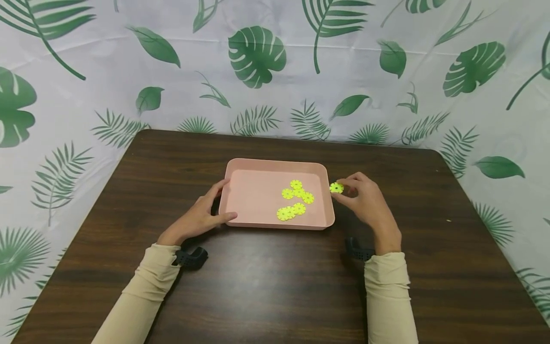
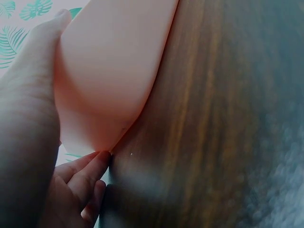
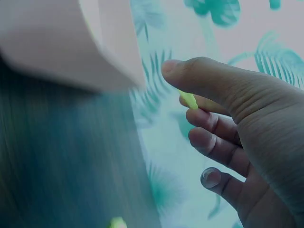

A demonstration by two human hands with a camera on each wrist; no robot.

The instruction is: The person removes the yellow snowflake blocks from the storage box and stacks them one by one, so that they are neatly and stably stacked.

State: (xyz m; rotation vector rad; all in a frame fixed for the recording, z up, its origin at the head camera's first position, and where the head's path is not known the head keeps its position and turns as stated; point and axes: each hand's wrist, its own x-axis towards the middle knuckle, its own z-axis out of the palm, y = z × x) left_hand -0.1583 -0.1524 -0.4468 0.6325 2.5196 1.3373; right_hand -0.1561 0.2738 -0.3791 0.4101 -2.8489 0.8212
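Observation:
A shallow pink tray lies on the dark table. My left hand grips its left end, the thumb over the near rim and the other fingers along the side; in the left wrist view, fingertips touch the tray's lower edge. Several yellow-green snowflake building discs lie in the tray's right half, in two overlapping clusters. Just outside the right rim, my right hand pinches one more snowflake disc between thumb and forefinger. In the right wrist view this disc shows edge-on, partly hidden by the thumb.
The wood-grain table ends at a leaf-print cloth behind it. A tiny yellowish piece lies on the table to the right. Black bands sit on both wrists.

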